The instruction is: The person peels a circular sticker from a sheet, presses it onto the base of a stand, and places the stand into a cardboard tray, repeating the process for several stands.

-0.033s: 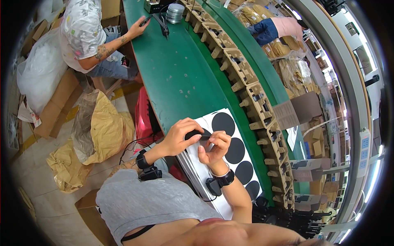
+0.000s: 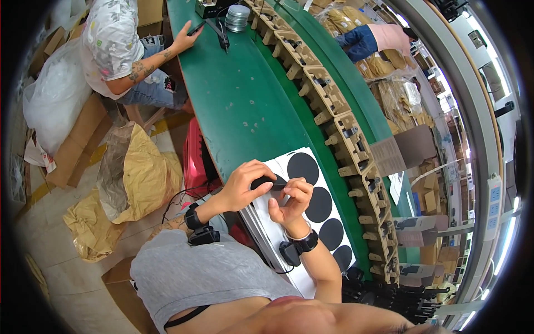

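Observation:
My left hand (image 2: 243,185) and my right hand (image 2: 293,201) meet over a stack of white sheets (image 2: 281,167) carrying black round pads (image 2: 303,167). Both pinch a small black oblong piece (image 2: 266,182) between their fingertips, the left at its left end and the right at its right end. Further black pads (image 2: 319,204) lie in a row down the sheet toward me. Each wrist wears a black band with a small device. What the piece is exactly I cannot tell.
The sheets lie on a long green table (image 2: 239,106). Tan slotted fixtures (image 2: 334,117) run along its right side. Another person (image 2: 119,50) sits at the far left with a hand on the table near a stack of silvery discs (image 2: 238,16). Brown paper bags (image 2: 139,178) lie on the floor.

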